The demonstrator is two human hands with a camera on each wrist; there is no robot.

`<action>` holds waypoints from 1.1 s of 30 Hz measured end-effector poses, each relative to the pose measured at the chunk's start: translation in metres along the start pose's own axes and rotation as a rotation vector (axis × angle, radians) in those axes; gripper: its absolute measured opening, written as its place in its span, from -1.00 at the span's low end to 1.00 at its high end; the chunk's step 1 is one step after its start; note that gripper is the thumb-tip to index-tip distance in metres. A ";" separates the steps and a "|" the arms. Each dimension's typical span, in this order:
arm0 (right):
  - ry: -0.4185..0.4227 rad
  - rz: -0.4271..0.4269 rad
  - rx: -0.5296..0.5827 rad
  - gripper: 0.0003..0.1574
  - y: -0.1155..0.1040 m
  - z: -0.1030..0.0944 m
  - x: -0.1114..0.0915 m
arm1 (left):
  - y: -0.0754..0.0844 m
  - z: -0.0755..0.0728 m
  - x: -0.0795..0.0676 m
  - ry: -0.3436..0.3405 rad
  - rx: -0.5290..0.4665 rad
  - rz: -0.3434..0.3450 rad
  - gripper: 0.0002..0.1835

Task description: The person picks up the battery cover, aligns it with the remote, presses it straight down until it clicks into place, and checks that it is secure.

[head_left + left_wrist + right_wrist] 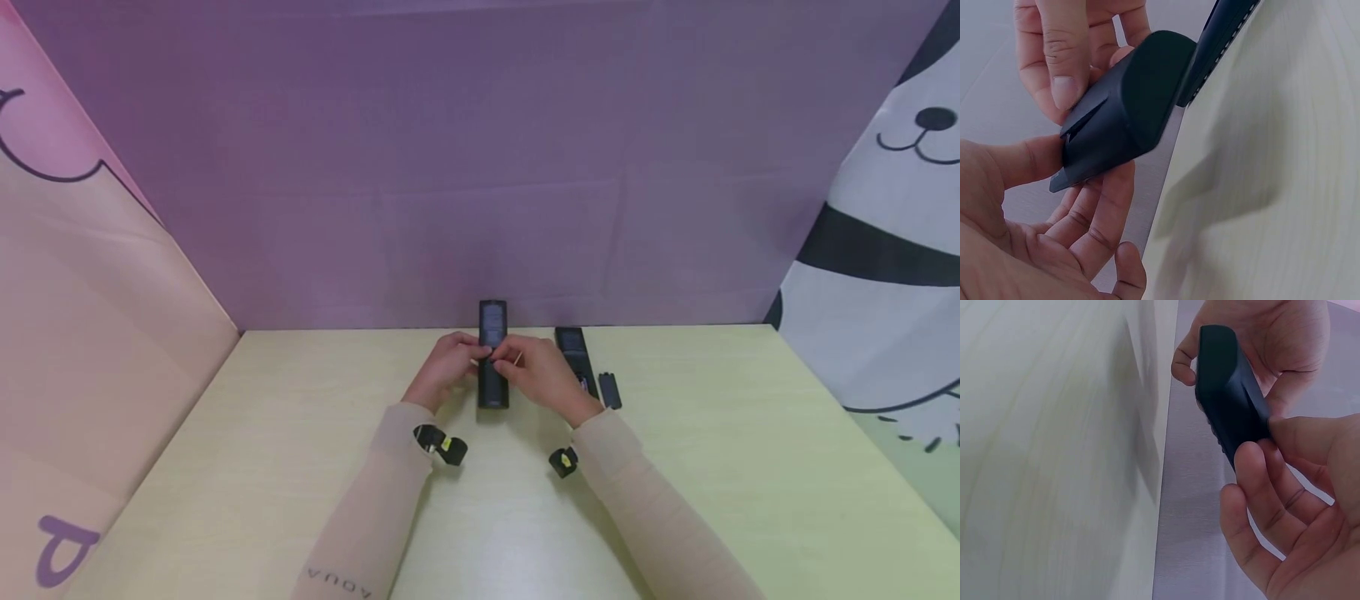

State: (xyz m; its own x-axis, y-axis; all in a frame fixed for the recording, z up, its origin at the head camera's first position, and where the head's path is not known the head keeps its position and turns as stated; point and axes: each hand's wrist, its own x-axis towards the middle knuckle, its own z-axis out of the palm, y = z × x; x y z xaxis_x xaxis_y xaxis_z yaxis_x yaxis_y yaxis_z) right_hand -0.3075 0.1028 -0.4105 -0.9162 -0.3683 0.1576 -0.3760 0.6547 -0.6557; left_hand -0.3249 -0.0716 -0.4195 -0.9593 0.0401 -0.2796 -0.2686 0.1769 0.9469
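A black remote control (492,387) is raised off the table, its back turned up toward the head view. My left hand (447,367) grips its left edge, thumb on top and fingers beneath. From the other side my right hand (543,373) pinches the remote near its middle, the thumb and fingertips of both hands almost meeting. Along the back of the remote (1141,100), in the left wrist view, a narrow gap shows beside a raised strip near the right thumb. The right wrist view shows the remote (1225,381) end-on, right fingertips at its edge.
Just right of the right hand, a second black remote (573,350) lies back up on the table, its battery compartment uncovered. Beside it is a small black battery cover (610,390). A purple backdrop (450,167) rises behind the pale wooden table (337,467).
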 end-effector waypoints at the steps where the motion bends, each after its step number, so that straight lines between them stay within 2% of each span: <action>1: 0.000 0.006 0.003 -0.92 0.000 0.000 0.000 | 0.000 0.000 0.000 0.000 0.000 -0.001 -0.72; 9: 0.001 0.058 0.003 -0.92 -0.001 -0.001 -0.001 | 0.000 0.000 0.000 -0.005 -0.009 -0.011 -0.71; 14: 0.003 0.090 -0.009 -0.81 0.000 -0.001 -0.001 | 0.000 0.000 0.001 0.000 -0.007 -0.007 -0.70; 22: -0.036 0.198 0.013 -0.57 0.002 -0.002 -0.001 | 0.000 0.000 0.001 0.014 -0.019 -0.004 -0.70; 27: -0.075 0.238 0.056 -0.50 0.000 -0.002 0.000 | -0.001 0.000 0.001 0.011 -0.025 0.004 -0.72; 33: -0.081 0.247 0.064 -0.47 -0.003 -0.003 0.000 | -0.001 0.000 0.000 0.013 -0.029 0.003 -0.73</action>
State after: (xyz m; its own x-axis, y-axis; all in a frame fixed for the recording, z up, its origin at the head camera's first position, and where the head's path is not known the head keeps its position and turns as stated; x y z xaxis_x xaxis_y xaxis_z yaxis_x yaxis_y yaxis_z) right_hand -0.3066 0.1031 -0.4065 -0.9642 -0.2555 -0.0706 -0.1305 0.6893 -0.7126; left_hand -0.3248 -0.0717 -0.4202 -0.9611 0.0278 -0.2748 -0.2679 0.1478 0.9520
